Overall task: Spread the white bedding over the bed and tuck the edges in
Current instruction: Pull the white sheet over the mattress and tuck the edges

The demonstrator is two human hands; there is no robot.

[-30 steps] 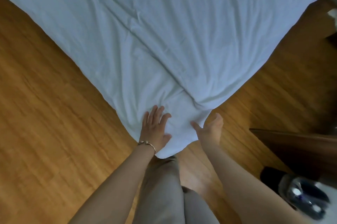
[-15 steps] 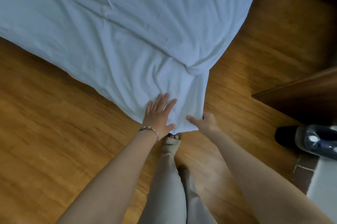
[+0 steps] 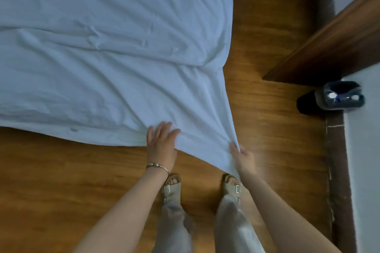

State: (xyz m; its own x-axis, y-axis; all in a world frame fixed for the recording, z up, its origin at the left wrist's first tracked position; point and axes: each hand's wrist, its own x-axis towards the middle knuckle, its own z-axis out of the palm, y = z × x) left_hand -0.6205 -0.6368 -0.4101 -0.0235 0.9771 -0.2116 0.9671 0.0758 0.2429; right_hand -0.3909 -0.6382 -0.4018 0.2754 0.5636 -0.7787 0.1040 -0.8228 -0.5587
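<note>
White bedding (image 3: 107, 51) is spread over the bed, w/ its near corner drawn out past the bed edge above the wood floor (image 3: 61, 180). Corner is pinched by the right hand (image 3: 242, 157), while the left hand (image 3: 162, 141) is laid flat, fingers straight, on the hem. If the corner is pulled harder, the spread cloth is likely dragged askew & creases deepened; if the pinch slips, the corner is dropped to the floor untucked.

The bedding (image 3: 107, 51) lies across the bed — its corner overhangs the floor (image 3: 61, 180), between both hands; a bin (image 3: 339, 96) sits far right.
</note>
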